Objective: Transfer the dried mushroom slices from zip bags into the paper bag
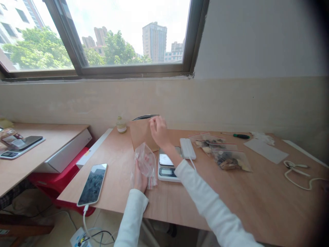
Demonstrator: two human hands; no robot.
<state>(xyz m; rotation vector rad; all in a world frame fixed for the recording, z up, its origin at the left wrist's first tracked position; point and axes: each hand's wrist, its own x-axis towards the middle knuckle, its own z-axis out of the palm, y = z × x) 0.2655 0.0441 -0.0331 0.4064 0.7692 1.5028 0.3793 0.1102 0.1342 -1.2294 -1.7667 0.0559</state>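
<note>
My left hand (pixel 140 176) is closed around clear plastic zip bags (pixel 146 157) just in front of a brown paper bag (pixel 140 133). The paper bag stands upright with its dark top gaping. At that bag's upper right edge is my right hand (pixel 159 130), its fingers curled together; what they hold, if anything, is too small to make out. Under my right forearm sits a white digital scale (pixel 167 171) with a shiny weighing plate (pixel 166 158), partly hidden by the arm.
Right of the scale lie a white power bank (pixel 187 148), filled zip bags (pixel 230 159), a green-handled screwdriver (pixel 241 136), a white sheet (pixel 266 151) and a cable (pixel 298 171). To the left are a phone (pixel 93 184) on a charging cord and a small bottle (pixel 121 125).
</note>
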